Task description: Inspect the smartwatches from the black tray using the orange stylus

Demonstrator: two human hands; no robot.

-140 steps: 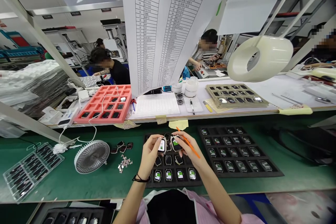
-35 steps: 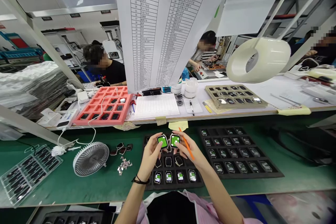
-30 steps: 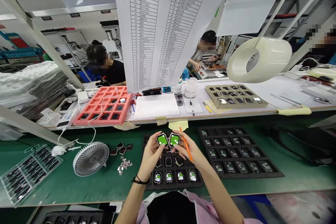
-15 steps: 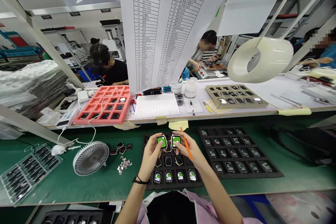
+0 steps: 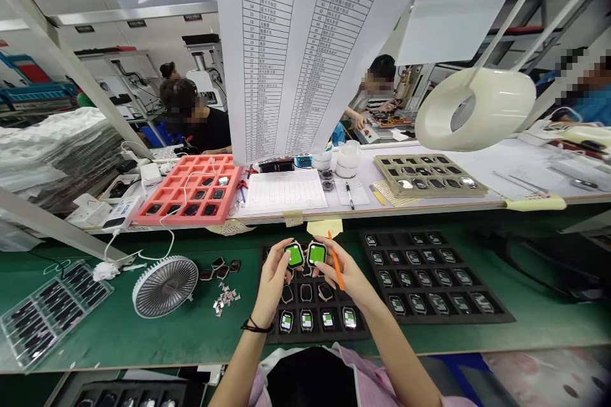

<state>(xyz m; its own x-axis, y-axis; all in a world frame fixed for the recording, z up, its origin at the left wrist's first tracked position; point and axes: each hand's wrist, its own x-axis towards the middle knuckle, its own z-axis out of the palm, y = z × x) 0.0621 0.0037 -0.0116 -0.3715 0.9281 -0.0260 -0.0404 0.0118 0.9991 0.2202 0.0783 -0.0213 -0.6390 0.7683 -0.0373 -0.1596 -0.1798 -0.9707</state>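
Factory stations fill the room, and a black tray (image 5: 315,336) lies on the green bench (image 5: 109,343) directly in front of the person. Just above that tray, the left hand (image 5: 273,280) holds a smartwatch (image 5: 294,255) with a green-lit screen, its fingers (image 5: 286,259) curled closed around the case. The right hand (image 5: 346,273) holds a second green-lit smartwatch (image 5: 316,254) just beside the first, with a narrow gap between them, gripped between thumb and fingers. An orange pen (image 5: 337,269) is held in the same hand, slanting up past the watch. A dark cord bracelet (image 5: 255,327) circles the left wrist.

Lower in the tray, more watches sit in rows, four of them lit in the nearest row. To the tray's right lies a second black tray (image 5: 496,317) of lit watches. To its left are dark watch cases (image 5: 218,270), a small heap of metal parts (image 5: 223,297) and a grey desk fan (image 5: 165,287). Beyond the tray, on a higher white bench, stands a coral-red tray (image 5: 143,219) holding dark watches.
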